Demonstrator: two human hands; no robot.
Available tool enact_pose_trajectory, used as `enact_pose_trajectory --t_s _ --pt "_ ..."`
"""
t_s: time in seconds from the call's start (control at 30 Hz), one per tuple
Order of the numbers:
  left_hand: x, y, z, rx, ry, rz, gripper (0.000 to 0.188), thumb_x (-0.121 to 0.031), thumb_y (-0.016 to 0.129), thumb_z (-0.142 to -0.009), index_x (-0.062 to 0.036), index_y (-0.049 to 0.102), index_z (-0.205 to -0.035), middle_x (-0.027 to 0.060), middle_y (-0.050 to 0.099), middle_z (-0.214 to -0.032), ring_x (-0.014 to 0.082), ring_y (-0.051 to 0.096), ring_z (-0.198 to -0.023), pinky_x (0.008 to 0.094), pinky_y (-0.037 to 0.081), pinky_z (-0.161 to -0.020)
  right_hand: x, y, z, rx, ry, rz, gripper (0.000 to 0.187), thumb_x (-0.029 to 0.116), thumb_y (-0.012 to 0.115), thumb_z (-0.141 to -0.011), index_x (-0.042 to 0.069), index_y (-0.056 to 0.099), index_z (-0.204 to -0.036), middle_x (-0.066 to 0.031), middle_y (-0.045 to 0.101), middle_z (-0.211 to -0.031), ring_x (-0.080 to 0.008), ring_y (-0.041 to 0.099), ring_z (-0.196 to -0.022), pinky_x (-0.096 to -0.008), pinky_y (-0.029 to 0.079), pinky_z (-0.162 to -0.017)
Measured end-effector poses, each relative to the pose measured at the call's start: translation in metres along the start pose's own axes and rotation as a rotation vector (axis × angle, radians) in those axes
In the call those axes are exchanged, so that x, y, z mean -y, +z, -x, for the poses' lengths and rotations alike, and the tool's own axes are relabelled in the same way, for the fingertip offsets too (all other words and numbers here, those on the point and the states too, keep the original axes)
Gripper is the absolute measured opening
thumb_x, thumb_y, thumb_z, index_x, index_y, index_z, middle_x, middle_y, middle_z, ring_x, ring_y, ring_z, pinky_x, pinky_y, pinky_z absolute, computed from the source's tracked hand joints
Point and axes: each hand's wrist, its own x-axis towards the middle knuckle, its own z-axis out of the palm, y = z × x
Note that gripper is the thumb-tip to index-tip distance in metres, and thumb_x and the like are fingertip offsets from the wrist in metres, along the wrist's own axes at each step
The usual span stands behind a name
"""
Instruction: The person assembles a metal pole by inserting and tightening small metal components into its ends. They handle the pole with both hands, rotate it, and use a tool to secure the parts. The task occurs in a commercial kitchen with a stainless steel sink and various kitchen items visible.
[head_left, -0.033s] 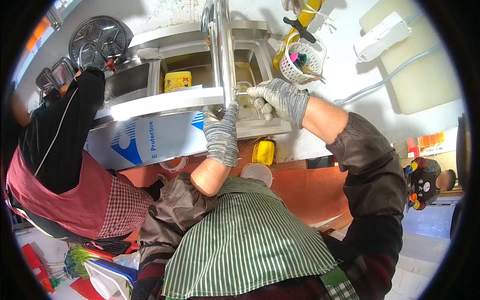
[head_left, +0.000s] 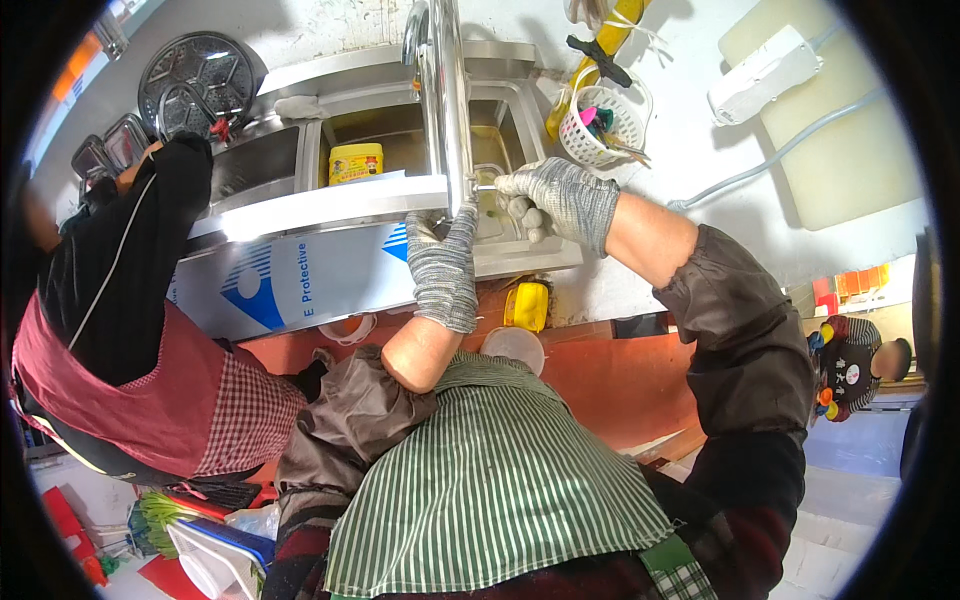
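In a striped grey knit glove, my left hand (head_left: 445,262) is closed round the near end of a shiny metal tube (head_left: 449,90), where it meets a pale metal rail (head_left: 325,204). My right hand (head_left: 560,203), gloved the same way, comes from the right with thumb and finger pinched. From that pinch a thin metal rod (head_left: 486,187) reaches to the side of the tube; its exact kind is too small to make out. Behind and under the tube lies a stainless steel sink (head_left: 522,112), with a yellow printed tub (head_left: 356,162) in its middle basin.
A white basket (head_left: 598,128) with small tools stands right of the sink. Beyond it are a white power strip (head_left: 765,72) and its grey cable (head_left: 775,160). A co-worker in a red apron (head_left: 130,385) stands close on my left. A yellow container (head_left: 527,305) sits below the sink.
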Motion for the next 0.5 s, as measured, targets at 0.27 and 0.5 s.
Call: enact_pose_trajectory --t_s 0.27,0.5 --pt "-0.007 0.001 0.003 0.011 -0.051 0.022 0.043 -0.013 0.072 -0.082 0.0037 0.048 -0.114 0.0112 0.059 -0.102 0.0154 0.055 -0.09 0.0282 0.046 -0.082 0.007 0.008 0.009 -0.07 -0.218 0.398 0.023 0.016 0.052 -0.094 -0.004 0.055 -0.105 -0.007 0.058 -0.062 -0.0155 0.054 -0.042 -0.0286 0.046 -0.04" --pt "0.007 0.012 -0.005 -0.118 0.184 -0.235 0.059 -0.019 0.077 -0.077 0.0049 0.042 -0.117 0.0162 0.059 -0.102 0.0221 0.057 -0.085 0.0337 0.047 -0.08 -0.001 0.017 0.015 -0.188 -0.354 0.678 0.024 0.022 0.055 -0.092 0.002 0.061 -0.104 -0.007 0.06 -0.066 -0.0142 0.058 -0.05 -0.0296 0.048 -0.046"
